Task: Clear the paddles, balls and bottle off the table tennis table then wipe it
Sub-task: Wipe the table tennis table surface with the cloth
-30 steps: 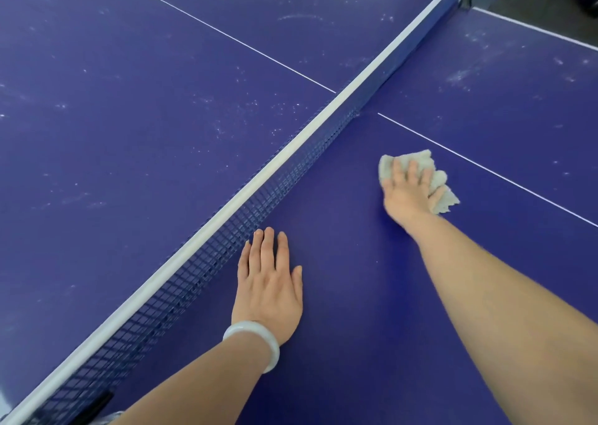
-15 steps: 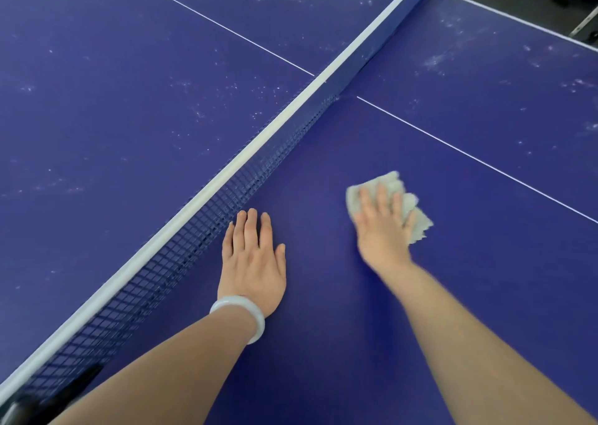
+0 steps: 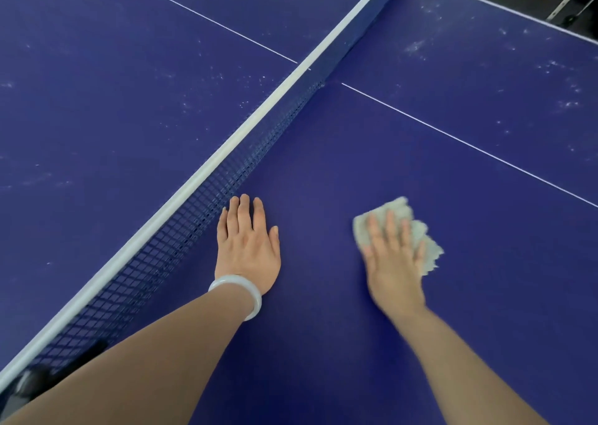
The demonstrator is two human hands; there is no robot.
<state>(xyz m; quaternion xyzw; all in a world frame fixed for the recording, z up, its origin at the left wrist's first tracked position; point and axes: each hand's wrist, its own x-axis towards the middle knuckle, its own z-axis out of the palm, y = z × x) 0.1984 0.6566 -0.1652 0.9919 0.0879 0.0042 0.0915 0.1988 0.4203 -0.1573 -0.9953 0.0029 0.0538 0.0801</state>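
No readable text, brand or number on table (image 3: pixel 97 101), net (image 3: pixel 200 217).

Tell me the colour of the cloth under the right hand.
The cloth is pale greyish beige; head view.

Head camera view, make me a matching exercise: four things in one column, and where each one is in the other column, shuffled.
Column one
1. left hand
2. right hand
3. cloth
4. bracelet

Column two
A. around the left wrist
B. flat on the bare table, beside the net
C. on the table, under spread fingers
D. pressing down on the cloth

Pairs: 1-B, 2-D, 3-C, 4-A
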